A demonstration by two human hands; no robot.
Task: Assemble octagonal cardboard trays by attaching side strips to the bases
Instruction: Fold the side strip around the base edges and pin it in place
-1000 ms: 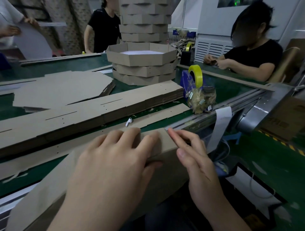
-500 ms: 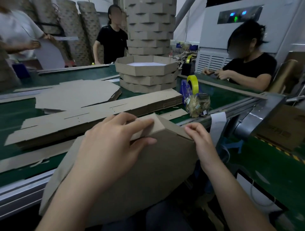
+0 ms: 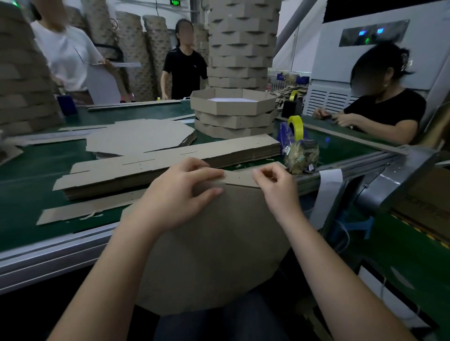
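Item: octagonal base (image 3: 219, 248), tilted on lap, top edge apparently against table rim (image 3: 60, 245). Side strip (image 3: 241, 179) runs along that top edge.
L hand (image 3: 180, 194): fingers over strip, thumb in front, clamping strip to base.
R hand (image 3: 276, 186): fingertips pinching strip's upper edge.
Risk: uneven pressure, so strip slips off the edge or creases at a fold; base could slide off lap.
Writing: green display (image 3: 174, 2) and carton (image 3: 423, 202) print too blurred to read.
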